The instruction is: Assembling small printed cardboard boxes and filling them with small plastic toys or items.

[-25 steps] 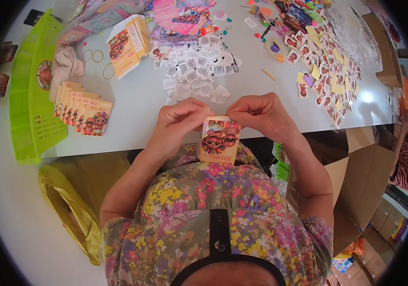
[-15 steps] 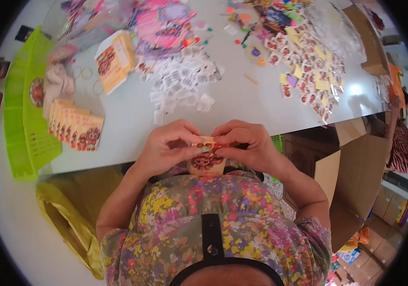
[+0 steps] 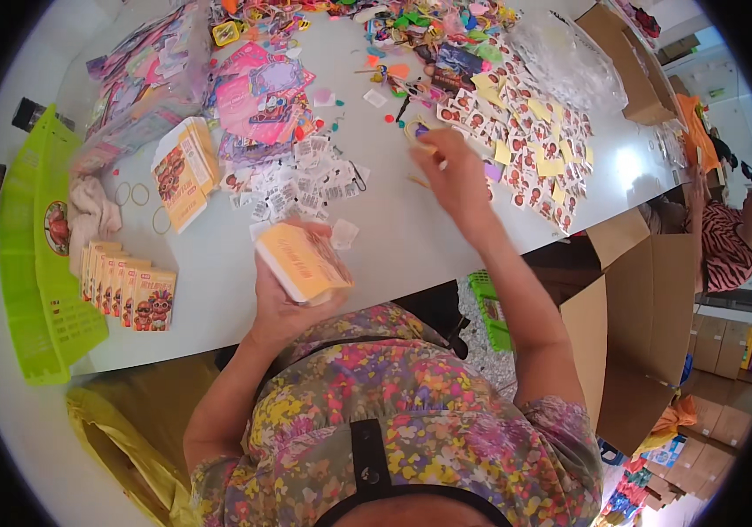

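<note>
My left hand (image 3: 277, 303) is closed round a small yellow-and-orange card box (image 3: 314, 263) with printed cartoon figures, held tilted above the table's near edge. Out over the table is my right hand (image 3: 455, 176), slightly blurred, its fingers bent and apart, and I see nothing held in it. Its fingertips hover at a small purple-and-yellow trinket (image 3: 416, 130), partly covered by them. Beside that lies a spread of cartoon stickers (image 3: 538, 132) with yellow paper pieces. White printed slips (image 3: 292, 180) lie heaped beyond my left hand.
A row of similar boxes (image 3: 154, 300) stands at left beside a green plastic basket (image 3: 55, 290). Flat cartons (image 3: 184, 176), pink packets (image 3: 257, 97) and colourful trinkets (image 3: 446, 26) cover the far table. An open cardboard box (image 3: 644, 325) is at right; a person (image 3: 731, 237) is beyond.
My hands have parted: the left has kept the box and turned it on its side, while the right has let go and reached forward to the trinkets. The view has shifted, showing more of the table.
</note>
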Tool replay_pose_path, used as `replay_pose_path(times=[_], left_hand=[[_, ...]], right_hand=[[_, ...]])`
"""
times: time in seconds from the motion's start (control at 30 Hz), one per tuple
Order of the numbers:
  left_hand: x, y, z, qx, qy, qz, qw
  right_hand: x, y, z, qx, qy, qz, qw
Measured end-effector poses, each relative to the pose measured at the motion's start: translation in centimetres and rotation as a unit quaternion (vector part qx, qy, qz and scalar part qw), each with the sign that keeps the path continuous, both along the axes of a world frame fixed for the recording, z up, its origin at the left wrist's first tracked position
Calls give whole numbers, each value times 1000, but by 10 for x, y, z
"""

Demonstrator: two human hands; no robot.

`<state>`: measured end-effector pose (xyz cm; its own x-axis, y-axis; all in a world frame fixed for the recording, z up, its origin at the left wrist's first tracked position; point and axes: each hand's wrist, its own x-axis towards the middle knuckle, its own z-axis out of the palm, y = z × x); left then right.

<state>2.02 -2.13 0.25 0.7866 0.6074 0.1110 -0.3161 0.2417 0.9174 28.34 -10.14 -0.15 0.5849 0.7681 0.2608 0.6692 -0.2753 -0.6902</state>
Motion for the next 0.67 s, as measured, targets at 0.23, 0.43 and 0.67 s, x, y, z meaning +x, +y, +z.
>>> replay_pose_path(times=[0.23,0.43,0.67], left_hand=[[-10,6,-19,137,125,-45,982],[-19,12,-21,143,141,-46,979],[-26,13,-36,199,85,-10,976]], right_hand=[[51,34,-2,-188,-174,1,967],[57,42,-8,-240,-301,69,920],[26,60,36,-223,-332,96,911]])
